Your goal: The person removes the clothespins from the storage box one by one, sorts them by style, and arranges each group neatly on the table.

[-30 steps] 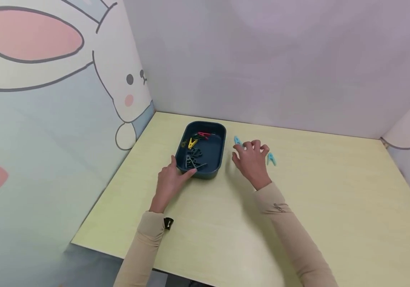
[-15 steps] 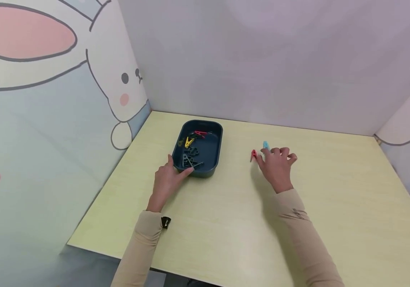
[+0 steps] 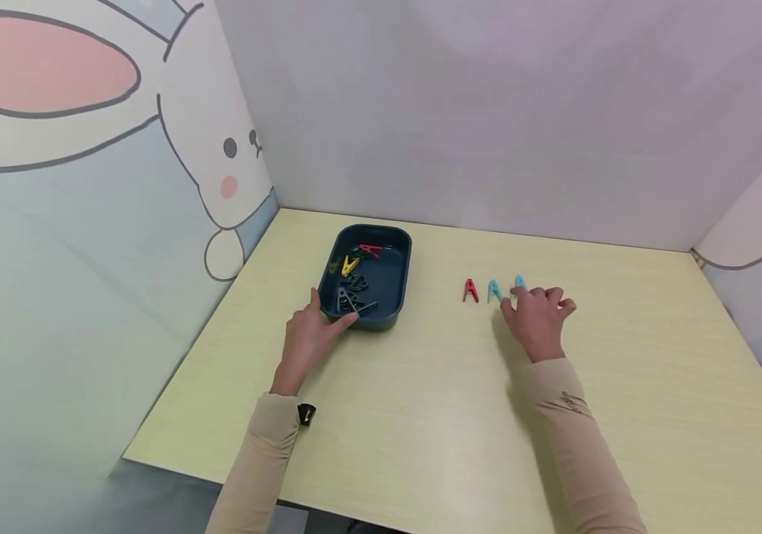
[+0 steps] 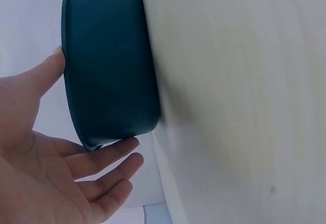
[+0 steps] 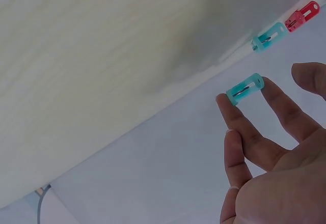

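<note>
My left hand (image 3: 307, 341) holds the near left corner of a dark blue plastic tray (image 4: 107, 66), thumb at its rim and fingers along its side. Inside lie a yellow clothespin (image 3: 350, 265), a red clothespin (image 3: 370, 249) and several dark ones. Farther right, my right hand (image 3: 537, 322) has a light blue clothespin (image 5: 246, 88) between its index and middle fingertips, the thumb standing apart. Left of that hand, a second light blue clothespin (image 3: 494, 291) and a red clothespin (image 3: 471, 290) form a row on the table.
The pale wooden table (image 3: 408, 423) meets a plain light wall (image 3: 488, 126) at the back. A wall with a cartoon rabbit (image 3: 221, 148) borders its left side. A black band (image 3: 306, 414) shows at the left cuff.
My right hand has moved right with the light blue clothespin, past the row. The red clothespin and second light blue one now show fully. The left hand stays at the tray.
</note>
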Motion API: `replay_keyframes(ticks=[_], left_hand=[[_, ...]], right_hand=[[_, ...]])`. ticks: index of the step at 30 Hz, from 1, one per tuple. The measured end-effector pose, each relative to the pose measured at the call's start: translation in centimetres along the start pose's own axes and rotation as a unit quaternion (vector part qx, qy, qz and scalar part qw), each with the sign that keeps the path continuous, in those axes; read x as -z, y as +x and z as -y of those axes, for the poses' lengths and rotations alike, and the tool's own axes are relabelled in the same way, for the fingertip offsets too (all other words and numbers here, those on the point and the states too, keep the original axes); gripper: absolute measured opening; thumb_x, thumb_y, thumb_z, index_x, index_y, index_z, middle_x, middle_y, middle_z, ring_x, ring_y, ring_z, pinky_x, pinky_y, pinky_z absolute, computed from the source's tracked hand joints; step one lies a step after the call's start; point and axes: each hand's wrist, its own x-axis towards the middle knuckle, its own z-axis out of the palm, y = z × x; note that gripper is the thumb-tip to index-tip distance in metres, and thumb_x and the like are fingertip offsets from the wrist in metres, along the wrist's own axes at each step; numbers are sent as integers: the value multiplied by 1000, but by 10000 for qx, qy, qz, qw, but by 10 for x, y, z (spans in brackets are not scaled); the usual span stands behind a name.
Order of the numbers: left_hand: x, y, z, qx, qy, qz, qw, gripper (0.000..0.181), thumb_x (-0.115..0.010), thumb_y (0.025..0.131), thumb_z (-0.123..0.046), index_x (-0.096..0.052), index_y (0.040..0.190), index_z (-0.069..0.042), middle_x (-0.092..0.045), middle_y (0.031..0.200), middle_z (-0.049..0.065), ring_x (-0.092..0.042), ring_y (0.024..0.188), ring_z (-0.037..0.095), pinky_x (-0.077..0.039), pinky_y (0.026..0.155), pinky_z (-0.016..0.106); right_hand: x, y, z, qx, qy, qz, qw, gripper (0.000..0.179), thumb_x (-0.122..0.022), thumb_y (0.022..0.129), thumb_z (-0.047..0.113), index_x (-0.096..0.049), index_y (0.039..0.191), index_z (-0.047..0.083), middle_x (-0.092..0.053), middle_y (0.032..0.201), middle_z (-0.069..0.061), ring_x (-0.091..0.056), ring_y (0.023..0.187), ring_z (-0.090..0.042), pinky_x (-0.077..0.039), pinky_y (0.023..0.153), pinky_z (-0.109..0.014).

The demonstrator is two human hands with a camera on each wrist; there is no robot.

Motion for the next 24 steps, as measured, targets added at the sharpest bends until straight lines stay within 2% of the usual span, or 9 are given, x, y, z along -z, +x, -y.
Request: replay_keyframes(ticks=[3,7,13,19,24], left_hand=[[0,0,0,24,15,11,10000,112,-70,90,-65,-21,161,8,-41,66,6,-47,68,27,-42,68,44],[1,-1,1,28,-6,35,10000,113,-69,91,-65,-20,161,8,-34,63,2,-37,61,22,-30,60,40],[1,-1,1,38,0,42,10000,114,-69,90,-65,-19,161,9,-33,64,1,-37,63,22,-31,62,40],[1,-2,0,8,-28,48,10000,113,-69,91,-65,-19,161,9,-30,61,0,-31,60,20,-26,59,39],[1,-2,-1,-6,7,45,10000,112,-70,91,-63,-19,160,10,-31,62,0,-33,61,20,-27,59,38]], right_hand=[[0,0,-2,18,-55,68,10000,30,-58,100,21,-70,114,-3,-63,107,-38,-40,112,-59,-20,89,-72],[1,-1,-3,31,-110,197,9997,31,-58,100,21,-70,114,-4,-63,103,-38,-41,109,-59,-21,89,-72],[2,-1,-4,12,-197,410,9990,33,-55,99,20,-70,114,-6,-63,100,-37,-42,106,-59,-21,89,-72],[3,-1,-3,-20,-249,780,9966,36,-55,99,21,-69,115,-7,-63,99,-38,-41,104,-58,-21,88,-73],[5,-1,-2,-87,-228,973,9950,36,-56,100,22,-70,115,-7,-63,97,-36,-41,102,-56,-21,88,-73]])
